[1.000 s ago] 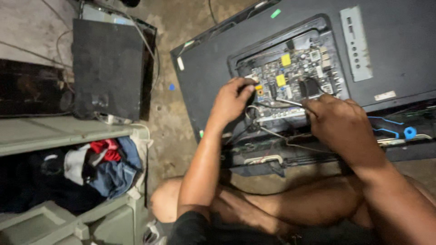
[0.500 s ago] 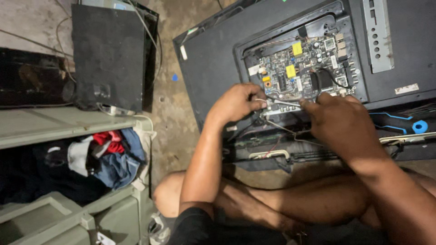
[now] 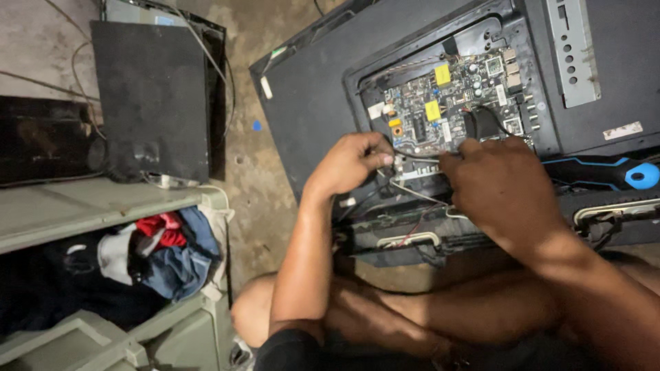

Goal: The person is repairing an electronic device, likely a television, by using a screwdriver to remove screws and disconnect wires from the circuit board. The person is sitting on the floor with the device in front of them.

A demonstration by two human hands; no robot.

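Note:
A flat television (image 3: 316, 110) lies face down on the floor with its back panel opened, showing a green circuit board (image 3: 447, 110) with yellow parts. My left hand (image 3: 347, 161) pinches thin wires (image 3: 412, 159) at the board's lower left edge. My right hand (image 3: 502, 189) is closed just right of it, over the board's lower edge, fingertips meeting the same wires. What the right fingers grip is hidden by the back of the hand. My bare legs (image 3: 412, 309) are crossed in front of the set.
A blue-handled tool (image 3: 639, 175) lies on the set's right side. A dark flat panel (image 3: 151, 96) leans at the upper left. A grey shelf unit (image 3: 103, 206) holds bundled clothes (image 3: 165, 247). Bare concrete floor (image 3: 254, 165) shows between them.
The view has shifted so the television sits higher and further right. Both hands have drawn closer together at the board's lower edge, staying on the wires.

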